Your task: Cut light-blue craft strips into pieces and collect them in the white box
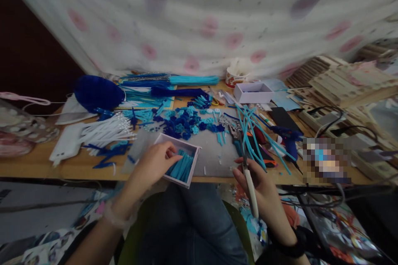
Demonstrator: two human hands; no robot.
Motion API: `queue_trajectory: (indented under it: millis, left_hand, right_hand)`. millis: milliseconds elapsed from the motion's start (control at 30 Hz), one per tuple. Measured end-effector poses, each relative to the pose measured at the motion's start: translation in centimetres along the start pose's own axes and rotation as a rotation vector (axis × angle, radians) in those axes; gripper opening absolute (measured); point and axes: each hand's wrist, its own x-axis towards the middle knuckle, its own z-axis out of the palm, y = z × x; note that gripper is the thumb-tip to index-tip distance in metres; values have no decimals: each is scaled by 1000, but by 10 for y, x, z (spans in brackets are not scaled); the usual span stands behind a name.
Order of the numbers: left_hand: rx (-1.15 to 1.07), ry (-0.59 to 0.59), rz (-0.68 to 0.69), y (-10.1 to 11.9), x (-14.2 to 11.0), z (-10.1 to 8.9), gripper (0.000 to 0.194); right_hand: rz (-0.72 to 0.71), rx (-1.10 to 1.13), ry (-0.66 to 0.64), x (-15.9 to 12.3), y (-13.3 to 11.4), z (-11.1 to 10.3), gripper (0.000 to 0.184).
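Observation:
My left hand (155,159) is over the left side of a small white box (194,163), thumb and forefinger apart with nothing visible between them; its other fingers are partly hidden. Short light-blue pipe cleaner pieces (182,166) lie in the box, which sits tilted at the table's front edge. My right hand (259,180) holds white-handled scissors (250,188), blades pointing away from me. Just beyond them, long light-blue pipe cleaners (247,126) fan out across the table. Dark and light blue pipe cleaner flowers (183,122) are heaped behind the box.
White beaded stems (107,128) and a white power bank (66,143) lie left. A blue glue gun (289,138), a black phone (284,119) and power strips (323,122) are right. Behind stand another white box (253,93) and a paper tub (236,76), before a curtain (202,16).

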Motion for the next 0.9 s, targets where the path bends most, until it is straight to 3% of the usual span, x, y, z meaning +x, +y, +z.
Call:
queue_trajectory:
  millis: [200,333,400,467,567,633,800,900]
  left_hand:
    - [51,-70,22,-1,-3,-3,8]
    - [55,175,143,21,-12,-2,12]
    - [11,224,351,41,-14,18,17]
    - [60,216,533,61,-14,51,24]
    - [188,273,511,81,-10,101,33]
    - [201,266,485,85,-6,124,39]
    - [170,197,496,87,-9,159,41]
    - [94,111,525,94,-20,169,45]
  right_hand:
    - [51,52,61,8,-2,0,43]
    - [70,104,112,8,-7,-5,46]
    - [78,125,117,5,-8,-10,45]
    - [88,133,140,2,-9,-14,44]
    - [78,126,182,-5,-13,-23,40]
    - [70,130,197,-9,-17,-28,36]
    - [64,133,236,-13,-25,-37,32]
    - [42,123,246,-13,-27,-40,30]
